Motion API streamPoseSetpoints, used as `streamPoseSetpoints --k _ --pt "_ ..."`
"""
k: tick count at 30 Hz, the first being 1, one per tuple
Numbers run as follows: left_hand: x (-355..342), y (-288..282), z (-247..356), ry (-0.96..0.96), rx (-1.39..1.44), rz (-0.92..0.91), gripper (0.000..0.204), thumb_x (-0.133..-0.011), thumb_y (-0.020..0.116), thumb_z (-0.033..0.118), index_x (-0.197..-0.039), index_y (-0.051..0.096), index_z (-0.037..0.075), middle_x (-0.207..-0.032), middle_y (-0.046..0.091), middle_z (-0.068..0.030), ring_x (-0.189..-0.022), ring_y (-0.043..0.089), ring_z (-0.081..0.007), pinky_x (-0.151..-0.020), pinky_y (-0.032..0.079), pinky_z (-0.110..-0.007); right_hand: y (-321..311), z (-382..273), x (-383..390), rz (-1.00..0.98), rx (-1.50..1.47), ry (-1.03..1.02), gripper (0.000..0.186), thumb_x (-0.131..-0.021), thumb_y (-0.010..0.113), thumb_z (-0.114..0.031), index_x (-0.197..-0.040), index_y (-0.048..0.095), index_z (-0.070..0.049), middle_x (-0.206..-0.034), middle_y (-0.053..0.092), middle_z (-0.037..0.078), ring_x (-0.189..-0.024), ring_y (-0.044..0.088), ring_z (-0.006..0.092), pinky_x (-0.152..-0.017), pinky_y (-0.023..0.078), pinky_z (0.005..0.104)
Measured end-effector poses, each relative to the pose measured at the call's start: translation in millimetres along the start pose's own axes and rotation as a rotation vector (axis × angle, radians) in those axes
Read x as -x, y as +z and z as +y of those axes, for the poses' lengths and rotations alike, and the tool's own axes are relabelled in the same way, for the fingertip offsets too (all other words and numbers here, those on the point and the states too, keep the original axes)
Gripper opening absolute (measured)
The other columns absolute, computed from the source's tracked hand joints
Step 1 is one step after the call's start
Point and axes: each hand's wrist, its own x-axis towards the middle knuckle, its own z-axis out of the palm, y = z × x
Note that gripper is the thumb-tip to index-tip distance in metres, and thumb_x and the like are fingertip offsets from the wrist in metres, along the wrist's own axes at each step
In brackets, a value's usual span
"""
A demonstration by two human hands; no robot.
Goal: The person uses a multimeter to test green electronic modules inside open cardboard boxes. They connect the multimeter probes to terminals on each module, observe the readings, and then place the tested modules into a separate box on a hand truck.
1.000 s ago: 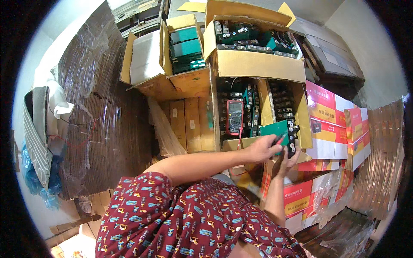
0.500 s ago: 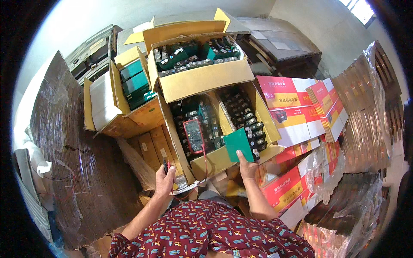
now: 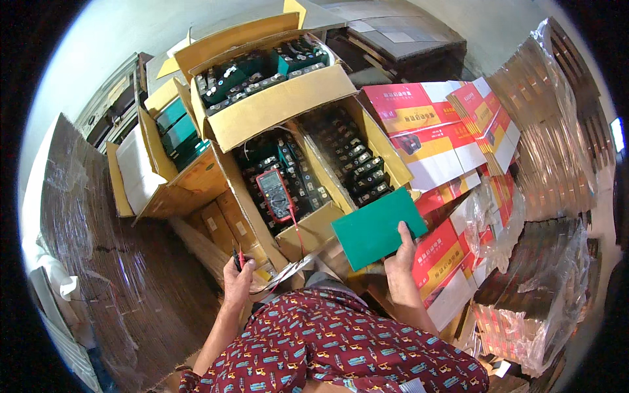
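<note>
My right hand (image 3: pixel 401 257) grips a flat green battery (image 3: pixel 375 226) by its right end, thumb on top. The battery is tilted so its broad green face shows, in front of the open carton (image 3: pixel 229 187). My left hand (image 3: pixel 238 280) is closed around two test probes (image 3: pixel 240 254), one black and one red, tips pointing up. A red multimeter (image 3: pixel 275 195) with a grey screen rests on the batteries in the carton's left compartment, its leads running down toward my left hand. Rows of batteries (image 3: pixel 347 152) with metal terminals fill the right compartment.
Behind stands another open carton (image 3: pixel 282 98) of batteries. At left, a smaller carton (image 3: pixel 180 180) holds green batteries. Red, yellow and white flattened boxes (image 3: pixel 426 141) lie at right, near plastic-wrapped cardboard stacks (image 3: pixel 544 124). A tall cardboard stack (image 3: pixel 111 262) stands at far left.
My right hand has lifted the battery out from the right compartment, toward me and to the right, turning its broad face up. My left hand keeps the probes. The view has shifted.
</note>
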Motion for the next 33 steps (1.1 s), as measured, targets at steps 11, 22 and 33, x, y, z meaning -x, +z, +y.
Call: streamPoseSetpoints --k 11,22,33 --pt "3.6 19.4 10.8 -0.040 -0.069 -0.021 0.012 -0.097 0.066 0.013 -0.103 0.064 0.003 -0.076 0.056 0.0047 -0.062 0.049 -0.0041 -0.054 0.040 -0.023 -15.6 -35.9 -9.4 0.036 0.085 -0.257 0.039 -0.090 0.078 -0.013 -0.124 0.063 -0.003 -0.120 0.067 0.007 -0.108 0.062 0.0207 -0.096 0.050 0.0378" --pt "12.0 20.9 8.6 -0.031 -0.116 -0.020 0.011 -0.096 0.066 0.011 -0.103 0.065 0.002 -0.076 0.056 0.0046 -0.063 0.050 -0.0049 -0.056 0.041 -0.024 -0.5 -65.1 -13.5 -0.106 0.376 -0.442 0.037 -0.091 0.077 -0.017 -0.121 0.065 0.003 -0.116 0.068 0.009 -0.104 0.063 0.0204 -0.094 0.049 0.0366" --pt "-20.2 90.0 59.3 0.206 -0.718 -0.346 0.038 -0.093 0.065 0.023 -0.119 0.062 -0.003 -0.097 0.070 -0.0191 -0.091 0.069 -0.0335 -0.083 0.055 -0.044 15.9 -52.5 -16.7 -0.268 0.331 -0.325 0.044 -0.093 0.075 -0.013 -0.131 0.060 0.002 -0.126 0.065 0.011 -0.112 0.062 0.0224 -0.099 0.051 0.0390"
